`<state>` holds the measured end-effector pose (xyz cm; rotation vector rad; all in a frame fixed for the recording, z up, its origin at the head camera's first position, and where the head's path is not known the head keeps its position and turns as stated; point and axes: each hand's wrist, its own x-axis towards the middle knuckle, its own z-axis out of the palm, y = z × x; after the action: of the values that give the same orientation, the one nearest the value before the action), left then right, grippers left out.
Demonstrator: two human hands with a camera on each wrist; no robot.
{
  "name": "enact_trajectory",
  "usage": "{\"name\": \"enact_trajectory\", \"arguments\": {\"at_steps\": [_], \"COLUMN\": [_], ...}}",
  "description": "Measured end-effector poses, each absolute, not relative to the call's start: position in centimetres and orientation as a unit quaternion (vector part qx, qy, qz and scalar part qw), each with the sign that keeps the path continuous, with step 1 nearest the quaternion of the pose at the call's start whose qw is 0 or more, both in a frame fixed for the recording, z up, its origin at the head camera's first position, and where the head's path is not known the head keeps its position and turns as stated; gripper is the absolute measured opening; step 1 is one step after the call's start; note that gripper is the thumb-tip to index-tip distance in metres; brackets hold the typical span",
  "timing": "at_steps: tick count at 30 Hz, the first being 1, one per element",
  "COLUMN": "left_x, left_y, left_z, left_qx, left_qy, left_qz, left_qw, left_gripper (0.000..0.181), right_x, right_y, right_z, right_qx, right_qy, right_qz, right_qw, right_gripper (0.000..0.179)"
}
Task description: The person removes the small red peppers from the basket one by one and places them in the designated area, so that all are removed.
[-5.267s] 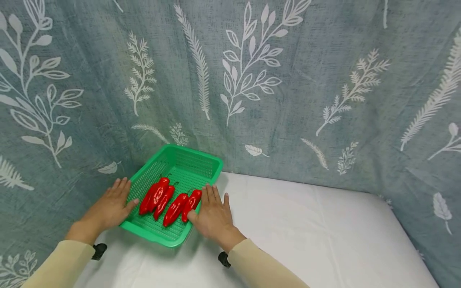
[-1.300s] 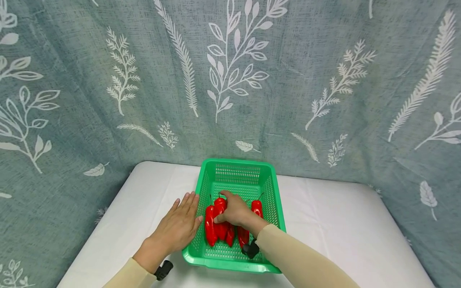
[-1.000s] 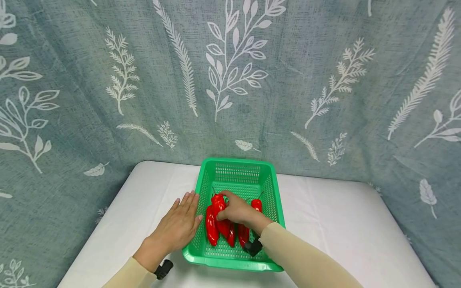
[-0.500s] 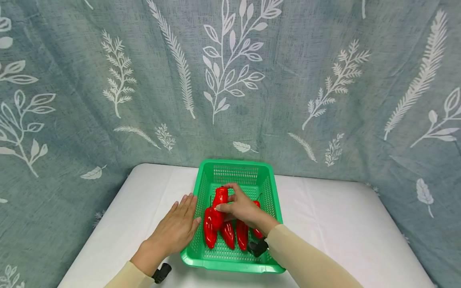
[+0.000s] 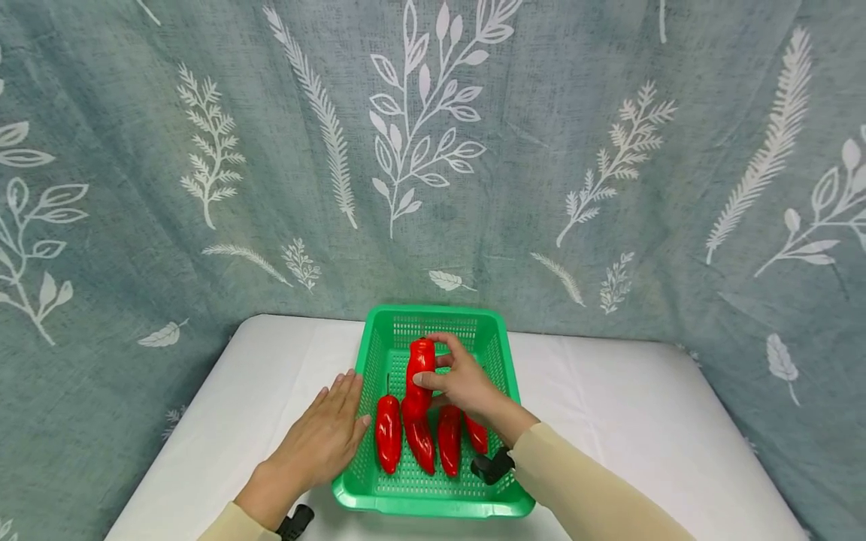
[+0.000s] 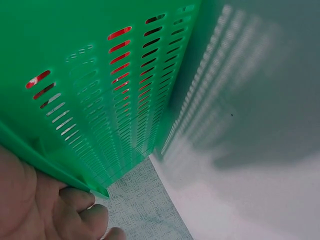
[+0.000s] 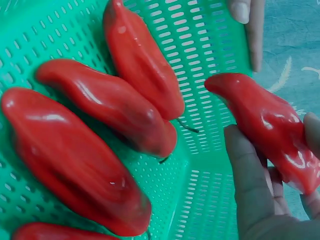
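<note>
My right hand (image 5: 467,387) holds a red pepper (image 5: 420,361) between thumb and fingers, raised above the green plastic basket (image 5: 433,508). The right wrist view shows this pepper (image 7: 265,117) apart from those lying below. Several more red peppers stay on the basket floor, side by side: one at the left (image 5: 389,436), one beneath the held pepper (image 5: 421,443), another to its right (image 5: 449,443) and one partly behind the right hand (image 5: 476,434). With straight fingers, my left hand (image 5: 321,436) rests along the basket's left rim; its wrist view shows the perforated side wall (image 6: 100,30).
A white cloth (image 5: 609,421) covers the table under the basket. Behind it and at the sides hangs a grey-green curtain (image 5: 473,255) with white leaf prints, close to the basket's far end. Black wrist cameras (image 5: 492,466) sit under both wrists.
The basket has come from the left to the table's middle. My right hand has left its rim, taken a pepper and lifted it upward. My left hand has stayed at the left rim.
</note>
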<state>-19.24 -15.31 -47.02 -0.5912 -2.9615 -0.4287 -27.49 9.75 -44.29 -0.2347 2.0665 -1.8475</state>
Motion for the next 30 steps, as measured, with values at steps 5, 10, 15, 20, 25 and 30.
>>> {"name": "enact_trajectory", "arguments": {"at_steps": [5,10,15,20,25,30], "left_x": [-19.3,-19.4,-19.4,-19.3,-19.3,-19.3], "left_y": [-15.4,-15.4,-15.5,-15.4,-15.4,-15.4], "left_z": [-47.2,-47.2,-47.1,-47.0,-47.0,-46.9], "left_qx": [-0.197,-0.201,-0.201,-0.198,-0.197,-0.195], "left_qy": [-0.969,-0.968,-0.968,-0.968,-0.968,-0.968], "left_qz": [-0.143,-0.141,-0.146,-0.151,-0.152,-0.157], "left_qw": [0.040,0.045,0.044,0.042,0.040,0.038], "left_gripper": [0.068,0.068,0.068,0.068,0.068,0.068], "right_x": [-27.2,-27.0,-26.8,-26.4,-26.0,-25.8], "right_y": [10.4,11.1,11.7,12.5,13.4,14.4], "right_z": [-43.7,-43.3,-43.0,-42.4,-41.8,-41.4], "right_qx": [-0.079,-0.090,-0.094,-0.084,-0.068,-0.063], "right_qy": [0.748,0.774,0.770,0.770,0.774,0.782], "right_qz": [-0.639,-0.609,-0.614,-0.618,-0.616,-0.608], "right_qw": [0.162,0.146,0.150,0.136,0.128,0.122], "right_gripper": [0.071,0.068,0.068,0.068,0.068,0.068]}}
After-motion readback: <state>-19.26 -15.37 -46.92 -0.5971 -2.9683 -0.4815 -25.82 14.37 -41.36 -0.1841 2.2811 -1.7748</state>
